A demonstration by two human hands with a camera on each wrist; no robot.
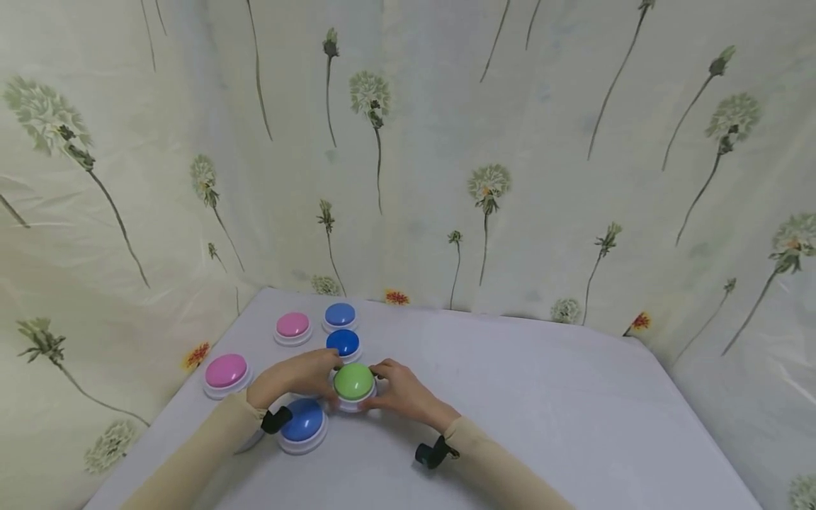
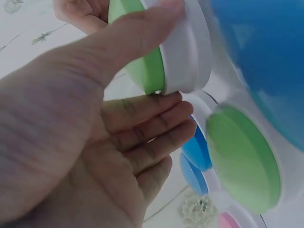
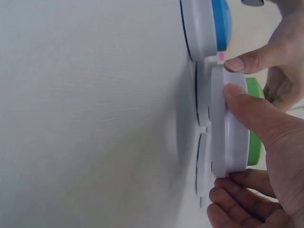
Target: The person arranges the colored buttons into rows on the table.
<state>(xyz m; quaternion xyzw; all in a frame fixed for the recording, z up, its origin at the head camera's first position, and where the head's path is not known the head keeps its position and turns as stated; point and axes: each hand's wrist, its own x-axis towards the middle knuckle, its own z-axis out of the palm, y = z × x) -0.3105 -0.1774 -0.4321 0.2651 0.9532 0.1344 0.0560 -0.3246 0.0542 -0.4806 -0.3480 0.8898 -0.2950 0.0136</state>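
Dome up, the green-domed push button (image 1: 353, 381) lies directly between the left hand (image 1: 311, 373) and right hand (image 1: 408, 394), neither nearer; thumbs and fingers pinch opposite sides of its round white base, seemingly just above the white tabletop (image 1: 542, 404).

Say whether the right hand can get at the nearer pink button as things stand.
Probably not: the right hand is busy gripping a green button, and the left hand lies between it and the nearer pink button.
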